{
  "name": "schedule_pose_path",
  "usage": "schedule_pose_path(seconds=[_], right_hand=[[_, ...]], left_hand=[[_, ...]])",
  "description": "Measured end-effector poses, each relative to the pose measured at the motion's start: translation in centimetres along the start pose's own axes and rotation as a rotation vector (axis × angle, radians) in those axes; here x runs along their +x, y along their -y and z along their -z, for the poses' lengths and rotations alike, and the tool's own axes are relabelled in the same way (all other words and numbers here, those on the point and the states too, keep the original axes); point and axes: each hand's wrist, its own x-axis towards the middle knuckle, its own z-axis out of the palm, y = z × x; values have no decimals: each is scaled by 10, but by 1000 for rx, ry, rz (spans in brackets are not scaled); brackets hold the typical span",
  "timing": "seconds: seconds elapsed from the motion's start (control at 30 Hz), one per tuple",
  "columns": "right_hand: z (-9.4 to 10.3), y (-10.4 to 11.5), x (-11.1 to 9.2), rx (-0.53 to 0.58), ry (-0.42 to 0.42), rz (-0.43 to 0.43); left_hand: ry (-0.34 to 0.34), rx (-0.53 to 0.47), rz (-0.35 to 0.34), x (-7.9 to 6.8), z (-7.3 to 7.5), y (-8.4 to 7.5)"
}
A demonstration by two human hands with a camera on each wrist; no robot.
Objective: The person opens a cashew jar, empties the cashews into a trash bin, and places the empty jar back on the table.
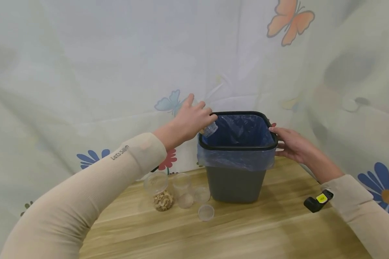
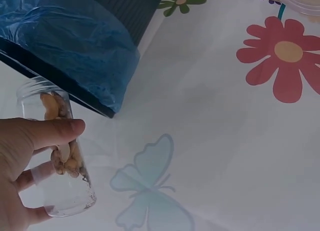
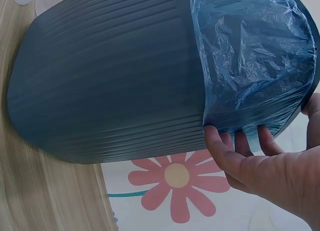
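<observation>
My left hand (image 1: 194, 120) grips a small clear jar (image 1: 210, 130) at the left rim of a grey trash bin (image 1: 236, 183). The jar is tipped with its mouth toward the bin. In the left wrist view, brown nuts (image 2: 71, 163) lie inside the jar, between thumb and fingers. A blue plastic liner (image 1: 243, 126) covers the bin's inside and folds over its black rim. On the bin's right side my right hand (image 1: 293, 144) holds the rim, thumb on top. Its fingers (image 3: 220, 143) touch the liner from outside. The bin's bottom inside is hidden.
Left of the bin on the wooden table (image 1: 246, 233) stands a clear jar of cashew-like nuts (image 1: 163, 200). Beside it are another clear jar (image 1: 183, 192) and two round clear lids (image 1: 206, 213). A flower-and-butterfly cloth (image 1: 116, 72) hangs behind.
</observation>
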Motion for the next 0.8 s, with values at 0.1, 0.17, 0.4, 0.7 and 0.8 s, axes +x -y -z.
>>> schedule_pose_path(seconds=[0.1, 0.17, 0.4, 0.7, 0.8], right_hand=[[1, 0, 0, 2, -4, 4], [1, 0, 1, 1, -8, 7], [-1, 0, 4, -12, -18, 7], [0, 3, 6, -15, -12, 9], [0, 3, 7, -26, -16, 8]], left_hand=[[-28, 29, -13, 1, -1, 0], [-40, 49, -14, 1, -1, 0], [-85, 87, -13, -1, -4, 1], [-80, 78, 13, -1, -4, 5], [-56, 43, 28, 0, -3, 6]])
